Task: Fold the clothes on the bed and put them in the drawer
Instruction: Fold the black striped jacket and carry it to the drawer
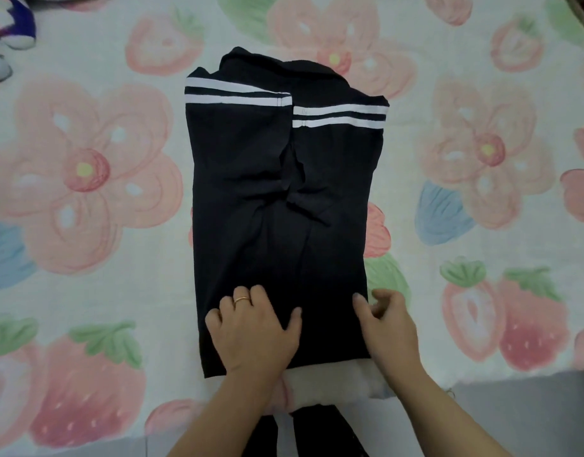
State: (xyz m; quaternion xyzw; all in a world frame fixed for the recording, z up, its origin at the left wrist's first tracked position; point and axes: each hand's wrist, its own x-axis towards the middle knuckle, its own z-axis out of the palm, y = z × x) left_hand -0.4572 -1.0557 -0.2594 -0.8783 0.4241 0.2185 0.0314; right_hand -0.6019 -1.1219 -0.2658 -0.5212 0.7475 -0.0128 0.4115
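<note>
Left hand [254, 331] curled on black shirt [277, 192], grip unclear; right hand [386, 321] pinches its edge. Sleeves in, so we'd fold hem up next.

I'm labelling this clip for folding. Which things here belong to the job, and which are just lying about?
Job: black shirt, bed, left hand resting on the shirt, right hand at its edge.
Lying about: plush toy, top left.

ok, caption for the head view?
Left hand presses the black shirt on a floral bedsheet; right hand pinches its edge.
</note>
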